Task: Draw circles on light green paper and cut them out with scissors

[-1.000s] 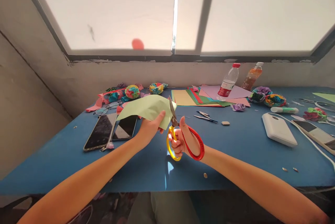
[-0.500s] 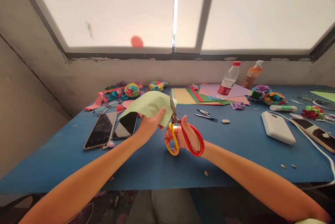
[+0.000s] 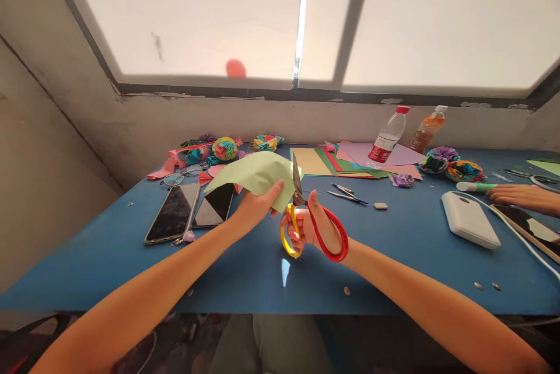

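A light green sheet of paper [image 3: 249, 172] is pinched in my left hand [image 3: 258, 205], thumb on top, and its far end droops to the left. My right hand [image 3: 308, 228] has its fingers through the handles of a pair of scissors [image 3: 298, 181], one loop yellow and the other red. The blades point up and away, close by the paper's right edge. Whether they touch the paper I cannot tell. Just below the yellow loop a small pale scrap or glint [image 3: 285, 272] shows over the blue table [image 3: 245, 286].
Two phones [image 3: 172, 213] lie left, with glasses [image 3: 184, 174] and paper flowers [image 3: 225, 148] behind. Coloured paper [image 3: 306, 161], two bottles [image 3: 385, 137], a compass [image 3: 347, 193] and an eraser [image 3: 380, 206] are beyond. Right are a power bank [image 3: 470, 219] and another person's hand [image 3: 525, 196] by a glue stick [image 3: 475, 186].
Another person's hand has come in at the right beside the glue stick. The pale patch below the scissors is new. The view has shifted slightly; both my hands keep their hold.
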{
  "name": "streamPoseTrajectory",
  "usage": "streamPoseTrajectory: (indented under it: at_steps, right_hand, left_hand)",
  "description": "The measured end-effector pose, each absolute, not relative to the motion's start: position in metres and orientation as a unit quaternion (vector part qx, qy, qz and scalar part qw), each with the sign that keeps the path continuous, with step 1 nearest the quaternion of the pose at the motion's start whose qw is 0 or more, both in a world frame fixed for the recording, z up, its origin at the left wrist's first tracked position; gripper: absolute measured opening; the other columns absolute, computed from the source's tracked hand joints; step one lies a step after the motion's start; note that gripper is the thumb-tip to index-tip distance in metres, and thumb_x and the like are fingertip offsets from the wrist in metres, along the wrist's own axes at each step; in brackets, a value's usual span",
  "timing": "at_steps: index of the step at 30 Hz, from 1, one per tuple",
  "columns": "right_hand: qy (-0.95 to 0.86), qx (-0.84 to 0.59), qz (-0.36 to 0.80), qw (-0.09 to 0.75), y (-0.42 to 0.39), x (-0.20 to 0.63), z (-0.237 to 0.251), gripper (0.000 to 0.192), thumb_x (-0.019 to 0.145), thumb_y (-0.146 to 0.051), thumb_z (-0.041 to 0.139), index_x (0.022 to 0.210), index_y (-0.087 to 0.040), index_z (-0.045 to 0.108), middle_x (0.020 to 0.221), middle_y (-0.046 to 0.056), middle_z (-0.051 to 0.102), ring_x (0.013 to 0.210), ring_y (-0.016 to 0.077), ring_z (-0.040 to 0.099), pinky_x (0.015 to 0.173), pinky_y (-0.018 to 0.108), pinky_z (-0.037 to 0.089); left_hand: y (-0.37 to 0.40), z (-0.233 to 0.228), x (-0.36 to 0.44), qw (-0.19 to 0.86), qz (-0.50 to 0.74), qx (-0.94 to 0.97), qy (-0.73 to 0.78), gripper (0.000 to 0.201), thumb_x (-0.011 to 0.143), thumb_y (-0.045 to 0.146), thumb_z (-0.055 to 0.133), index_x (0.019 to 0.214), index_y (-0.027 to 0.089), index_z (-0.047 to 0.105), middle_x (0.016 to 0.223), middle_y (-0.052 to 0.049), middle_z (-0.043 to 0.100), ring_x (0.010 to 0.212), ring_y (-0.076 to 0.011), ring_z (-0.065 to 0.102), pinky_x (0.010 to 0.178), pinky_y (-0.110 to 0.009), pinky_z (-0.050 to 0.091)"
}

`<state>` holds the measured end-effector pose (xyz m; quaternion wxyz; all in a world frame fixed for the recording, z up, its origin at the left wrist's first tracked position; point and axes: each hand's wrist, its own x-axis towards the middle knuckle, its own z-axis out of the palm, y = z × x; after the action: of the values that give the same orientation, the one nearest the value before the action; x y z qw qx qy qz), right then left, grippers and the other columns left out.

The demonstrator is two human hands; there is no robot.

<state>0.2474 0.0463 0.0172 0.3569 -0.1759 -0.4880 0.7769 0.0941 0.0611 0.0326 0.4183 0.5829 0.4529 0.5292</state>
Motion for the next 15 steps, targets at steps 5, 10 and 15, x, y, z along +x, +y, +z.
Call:
streamPoseTrajectory:
  at_steps: [5,10,15]
  right_hand:
    - [-0.497,-0.196,0.783,0.318,0.0433,0.2459,0.0200,0.081,0.073,-0.072,-0.013,0.033,-0.014,0.028,0.029,0.000,0.027,0.033,0.0108,0.044,0.035,0.023,0.018]
    - [-0.504,-0.219,0.781,0.295,0.0388,0.2469,0.0209,0.081,0.068,-0.082,-0.008,0.037,-0.018,0.030,0.033,0.001,0.027,0.038,0.0131,0.045,0.036,0.026,0.024]
    - [-0.497,-0.240,0.784,0.285,0.0382,0.2469,0.0163,0.077,0.057,-0.093,0.017,0.052,-0.021,0.043,0.045,-0.002,0.031,0.043,0.0154,0.041,0.037,0.032,0.036]
  left_hand:
    - [0.0578,0.0362,0.0966,0.411,0.522,0.586,0.464,0.030,0.078,0.047,0.058,0.068,0.019,0.054,0.051,0.003,0.052,0.034,-0.0089,0.043,0.037,-0.024,0.036]
    - [0.0539,0.0375,0.0979,0.408,0.521,0.593,0.458,0.032,0.080,0.046,0.056,0.064,0.018,0.052,0.047,0.004,0.049,0.034,-0.0082,0.042,0.038,-0.023,0.035]
    - [0.0522,0.0355,0.0999,0.406,0.524,0.585,0.467,0.032,0.080,0.045,0.056,0.063,0.018,0.051,0.047,0.004,0.049,0.035,-0.0079,0.042,0.038,-0.023,0.035]
